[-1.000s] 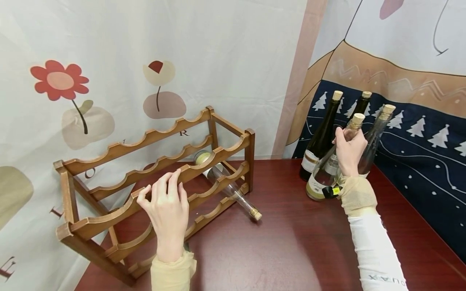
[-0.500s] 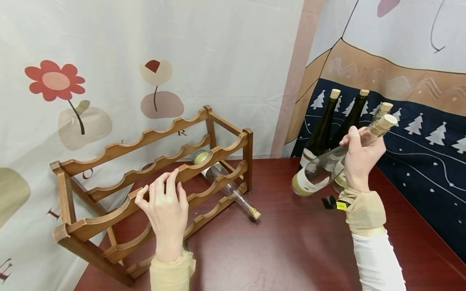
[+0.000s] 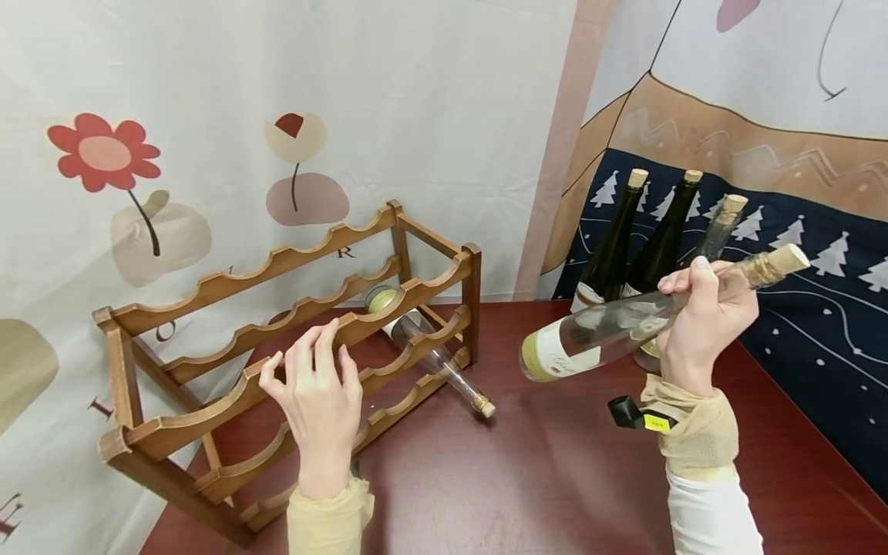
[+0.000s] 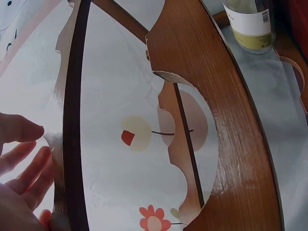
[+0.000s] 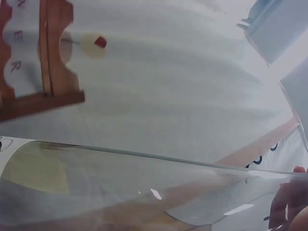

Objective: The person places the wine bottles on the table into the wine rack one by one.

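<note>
My left hand (image 3: 319, 401) holds the top front rail of a wooden wine rack (image 3: 194, 420), its fingers bent over the edge. In the left wrist view the fingertips (image 4: 33, 132) meet that rail. My right hand (image 3: 708, 324) grips a clear, corked wine bottle (image 3: 590, 335) by the neck. This bottle hangs tilted above the table, its labelled base towards the rack and its cork to the right. Another clear corked bottle (image 3: 447, 366) lies in the rack's lowest row at the right end, neck out to the front.
Two dark green corked bottles (image 3: 617, 239) and a clear one (image 3: 721, 227) stand at the back right, partly hidden by my right hand and its bottle. Behind the dark red table (image 3: 513, 478) hang a pale printed curtain (image 3: 444, 116) and a dark blue one with trees.
My right hand has lifted the clear bottle from among the standing ones and tipped it, its base swinging left and its cork right. My left hand stays on the rack.
</note>
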`<state>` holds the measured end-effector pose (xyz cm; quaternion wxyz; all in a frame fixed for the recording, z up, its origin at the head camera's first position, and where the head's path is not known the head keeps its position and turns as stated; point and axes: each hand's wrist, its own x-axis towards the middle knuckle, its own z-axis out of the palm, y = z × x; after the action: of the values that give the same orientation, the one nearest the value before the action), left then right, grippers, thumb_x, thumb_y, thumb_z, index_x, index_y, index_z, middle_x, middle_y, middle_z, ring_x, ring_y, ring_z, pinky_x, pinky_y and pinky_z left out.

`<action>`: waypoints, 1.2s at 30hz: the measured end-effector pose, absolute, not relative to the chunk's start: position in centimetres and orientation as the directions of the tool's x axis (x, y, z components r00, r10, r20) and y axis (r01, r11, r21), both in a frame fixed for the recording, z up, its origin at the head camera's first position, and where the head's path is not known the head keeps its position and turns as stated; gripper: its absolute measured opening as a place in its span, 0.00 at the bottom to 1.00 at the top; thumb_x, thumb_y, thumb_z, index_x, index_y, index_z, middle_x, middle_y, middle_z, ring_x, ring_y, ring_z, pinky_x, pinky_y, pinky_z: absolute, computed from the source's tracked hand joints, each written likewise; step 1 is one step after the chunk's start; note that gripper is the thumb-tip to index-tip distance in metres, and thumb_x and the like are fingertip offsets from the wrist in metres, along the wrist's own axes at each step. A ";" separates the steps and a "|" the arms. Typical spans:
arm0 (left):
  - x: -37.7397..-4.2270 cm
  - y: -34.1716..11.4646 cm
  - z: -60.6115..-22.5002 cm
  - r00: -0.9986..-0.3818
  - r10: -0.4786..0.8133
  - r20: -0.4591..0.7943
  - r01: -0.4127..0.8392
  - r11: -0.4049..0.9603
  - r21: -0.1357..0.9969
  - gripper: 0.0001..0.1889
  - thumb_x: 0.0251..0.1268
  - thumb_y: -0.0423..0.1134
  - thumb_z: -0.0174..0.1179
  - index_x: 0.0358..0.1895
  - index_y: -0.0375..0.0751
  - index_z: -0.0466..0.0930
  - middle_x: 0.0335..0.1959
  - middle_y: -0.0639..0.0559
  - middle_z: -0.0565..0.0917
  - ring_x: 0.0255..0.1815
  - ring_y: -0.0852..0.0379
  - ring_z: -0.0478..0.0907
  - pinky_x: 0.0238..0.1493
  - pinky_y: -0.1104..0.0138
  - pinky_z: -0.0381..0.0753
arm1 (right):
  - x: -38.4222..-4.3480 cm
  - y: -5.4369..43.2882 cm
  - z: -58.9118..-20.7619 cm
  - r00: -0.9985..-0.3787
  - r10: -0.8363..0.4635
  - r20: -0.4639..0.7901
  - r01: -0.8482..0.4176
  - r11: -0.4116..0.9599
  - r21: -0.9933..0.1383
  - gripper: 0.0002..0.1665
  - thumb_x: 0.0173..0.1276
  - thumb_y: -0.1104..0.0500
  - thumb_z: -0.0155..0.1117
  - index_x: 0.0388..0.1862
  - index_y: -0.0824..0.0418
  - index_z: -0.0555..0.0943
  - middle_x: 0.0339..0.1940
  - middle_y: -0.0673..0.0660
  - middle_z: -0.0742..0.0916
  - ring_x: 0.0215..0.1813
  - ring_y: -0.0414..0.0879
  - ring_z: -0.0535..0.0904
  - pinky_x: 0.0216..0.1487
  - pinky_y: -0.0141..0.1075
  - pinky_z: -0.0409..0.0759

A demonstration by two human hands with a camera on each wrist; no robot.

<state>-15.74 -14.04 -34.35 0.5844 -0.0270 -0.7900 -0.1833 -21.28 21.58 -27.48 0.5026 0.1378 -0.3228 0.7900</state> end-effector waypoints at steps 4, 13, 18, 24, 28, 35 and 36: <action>-15.8 -13.7 -34.2 -0.262 -0.185 0.947 0.302 0.916 0.263 0.15 0.56 0.26 0.58 0.49 0.35 0.79 0.44 0.38 0.80 0.45 0.41 0.74 0.51 0.45 0.58 | -20.7 21.2 -27.7 -0.476 0.724 0.500 -0.875 -0.331 -0.354 0.14 0.60 0.73 0.58 0.17 0.70 0.68 0.10 0.60 0.73 0.12 0.48 0.68 0.20 0.35 0.75; -16.2 -11.8 -34.2 -0.245 -0.099 0.964 0.452 0.868 0.204 0.15 0.56 0.30 0.58 0.49 0.34 0.79 0.43 0.40 0.81 0.46 0.43 0.75 0.50 0.51 0.66 | -19.4 20.2 -28.4 -0.566 0.749 0.344 -0.821 -0.479 -0.310 0.13 0.57 0.71 0.63 0.22 0.70 0.67 0.09 0.58 0.69 0.12 0.48 0.65 0.17 0.35 0.72; -16.4 -10.1 -34.5 -0.310 -0.023 0.951 0.523 0.831 0.190 0.19 0.56 0.40 0.60 0.49 0.34 0.79 0.44 0.41 0.82 0.47 0.45 0.77 0.51 0.54 0.72 | -18.7 19.7 -29.0 -0.604 0.736 0.305 -0.795 -0.534 -0.287 0.14 0.57 0.71 0.63 0.21 0.67 0.66 0.10 0.57 0.70 0.12 0.46 0.66 0.18 0.35 0.72; -16.1 -8.0 -35.0 -0.413 0.110 0.904 0.603 0.777 0.181 0.31 0.49 0.54 0.66 0.55 0.38 0.76 0.50 0.45 0.81 0.52 0.47 0.78 0.54 0.56 0.74 | -18.0 18.8 -29.6 -0.621 0.736 0.268 -0.782 -0.566 -0.259 0.12 0.62 0.72 0.56 0.21 0.66 0.66 0.10 0.56 0.69 0.13 0.46 0.67 0.19 0.35 0.73; -15.7 -6.9 -35.2 -0.512 0.210 0.833 0.610 0.771 0.180 0.41 0.40 0.62 0.70 0.59 0.42 0.74 0.54 0.48 0.81 0.56 0.51 0.77 0.55 0.58 0.75 | -17.7 18.4 -29.9 -0.628 0.737 0.249 -0.777 -0.579 -0.247 0.14 0.64 0.72 0.53 0.19 0.66 0.65 0.10 0.56 0.69 0.13 0.46 0.66 0.19 0.35 0.73; -15.2 -5.9 -35.7 -0.636 0.320 0.702 0.607 0.769 0.199 0.50 0.32 0.68 0.71 0.65 0.49 0.69 0.61 0.53 0.77 0.63 0.56 0.73 0.58 0.60 0.74 | -17.2 17.8 -30.6 -0.643 0.721 0.260 -0.763 -0.575 -0.294 0.16 0.67 0.71 0.50 0.18 0.64 0.65 0.11 0.53 0.70 0.15 0.43 0.66 0.22 0.33 0.73; -15.2 -5.8 -35.8 -0.637 0.330 0.697 0.613 0.765 0.198 0.51 0.31 0.68 0.71 0.65 0.49 0.68 0.61 0.53 0.77 0.63 0.56 0.73 0.59 0.60 0.74 | -17.1 17.8 -30.6 -0.654 0.710 0.263 -0.755 -0.588 -0.289 0.17 0.67 0.71 0.50 0.17 0.64 0.65 0.11 0.53 0.70 0.15 0.43 0.66 0.22 0.33 0.73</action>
<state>-15.22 -5.81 -35.76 0.3311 -0.2682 -0.8791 -0.2136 -17.13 17.75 -30.63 0.4118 0.0599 -0.1901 0.8892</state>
